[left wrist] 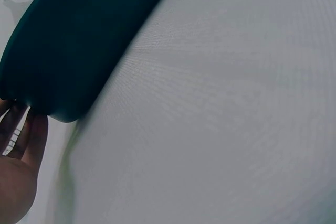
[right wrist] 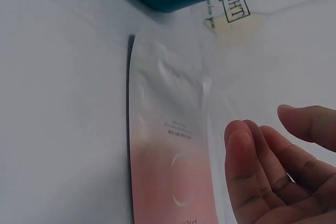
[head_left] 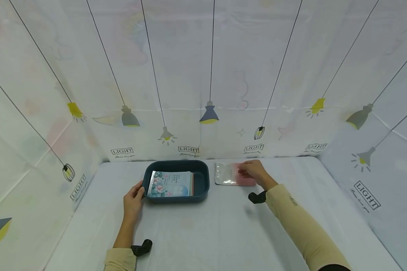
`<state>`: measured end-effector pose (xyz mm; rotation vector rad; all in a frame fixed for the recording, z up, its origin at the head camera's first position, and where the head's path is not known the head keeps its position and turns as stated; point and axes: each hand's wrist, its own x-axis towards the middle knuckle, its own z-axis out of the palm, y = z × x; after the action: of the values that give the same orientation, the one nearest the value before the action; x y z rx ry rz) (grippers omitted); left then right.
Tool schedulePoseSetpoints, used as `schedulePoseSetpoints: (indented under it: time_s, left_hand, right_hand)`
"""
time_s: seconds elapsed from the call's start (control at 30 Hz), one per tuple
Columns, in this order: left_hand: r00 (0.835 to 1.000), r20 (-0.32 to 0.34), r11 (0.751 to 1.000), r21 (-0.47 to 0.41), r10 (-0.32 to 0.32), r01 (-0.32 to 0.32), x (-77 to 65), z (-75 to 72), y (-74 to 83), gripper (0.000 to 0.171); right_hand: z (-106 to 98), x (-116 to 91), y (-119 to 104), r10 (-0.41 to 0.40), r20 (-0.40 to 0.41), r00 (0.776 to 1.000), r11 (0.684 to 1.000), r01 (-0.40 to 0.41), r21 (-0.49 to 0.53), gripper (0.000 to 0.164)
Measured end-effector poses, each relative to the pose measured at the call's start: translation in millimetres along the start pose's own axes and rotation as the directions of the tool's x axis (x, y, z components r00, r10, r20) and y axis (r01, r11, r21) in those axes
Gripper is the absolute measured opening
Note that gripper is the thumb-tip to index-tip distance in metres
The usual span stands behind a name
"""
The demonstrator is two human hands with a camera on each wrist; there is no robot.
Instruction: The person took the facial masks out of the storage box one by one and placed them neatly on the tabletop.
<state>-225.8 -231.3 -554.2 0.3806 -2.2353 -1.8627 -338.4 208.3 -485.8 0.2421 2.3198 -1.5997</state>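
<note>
A dark teal tray (head_left: 200, 195) stands on the table, holding a small stack of flat packets (head_left: 171, 184); the top one is pale blue with a flower print. My left hand (head_left: 133, 199) touches the tray's left end, and in the left wrist view its fingertips meet the teal wall (left wrist: 68, 51). To the right of the tray lies a flat silver-and-pink pouch (head_left: 225, 174). Over its pink end hovers my right hand (head_left: 256, 172). The right wrist view shows bent fingers (right wrist: 241, 166) and a separate thumb, with nothing between them, beside the pouch (right wrist: 168, 145).
A white cloth covers the table (head_left: 196, 233). Behind and at both sides hang white sheets (head_left: 176, 75) printed with lamps and the word LIGHT. The tray and pouch lie near the table's back edge, with a narrow gap between them.
</note>
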Motion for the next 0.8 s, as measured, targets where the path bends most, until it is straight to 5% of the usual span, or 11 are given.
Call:
schedulePoseSetpoints:
  time_s: [0.8]
  left_hand:
    - [1.0,-0.017,1.0,-0.01,0.01,-0.01,-0.9,1.3,-2.1,0.04]
  right_hand:
    - [73.0,-5.8,-58.9,-0.086,0.099,0.991,0.996,0.082,0.045,0.03]
